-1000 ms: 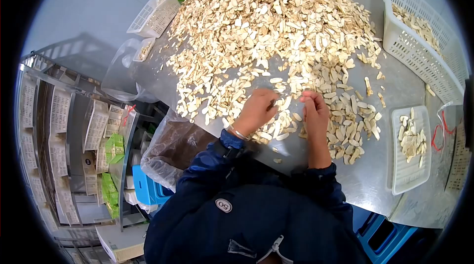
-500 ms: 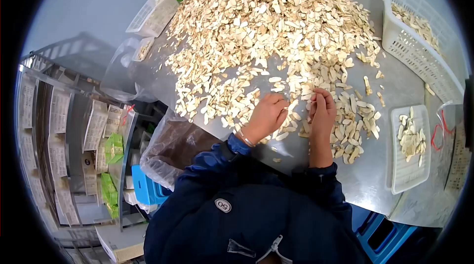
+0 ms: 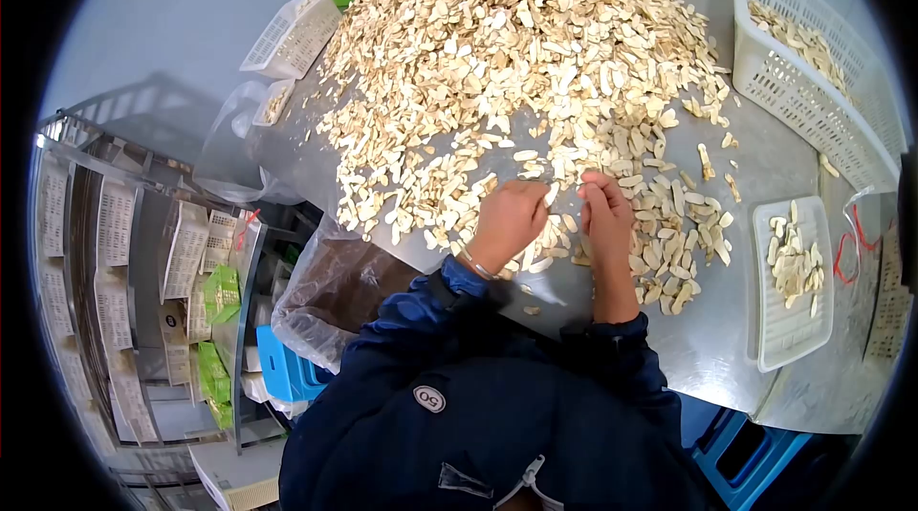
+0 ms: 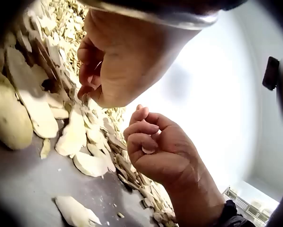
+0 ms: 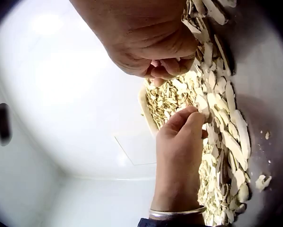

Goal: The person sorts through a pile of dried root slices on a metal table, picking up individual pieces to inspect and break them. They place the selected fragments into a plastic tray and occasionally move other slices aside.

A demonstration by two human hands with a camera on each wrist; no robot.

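A broad heap of pale dried slices covers much of the metal table. My left hand, with a bangle on its wrist, bends down at the near side of the heap. Thumb and fingertips pinch a pale slice in the right wrist view. To its right, my right hand hovers over the looser slices, fingers curled in. A small pale piece shows among those curled fingers in the left wrist view; most of it is hidden.
A white tray with some slices lies at the right. Behind it stands a large white basket of slices. A small basket is at the back left. A plastic-lined bin stands below the table's left edge, beside a blue stool.
My left hand first shifted right and toward me, then slightly back left. My right hand moved right, then back left, its fingers staying curled.
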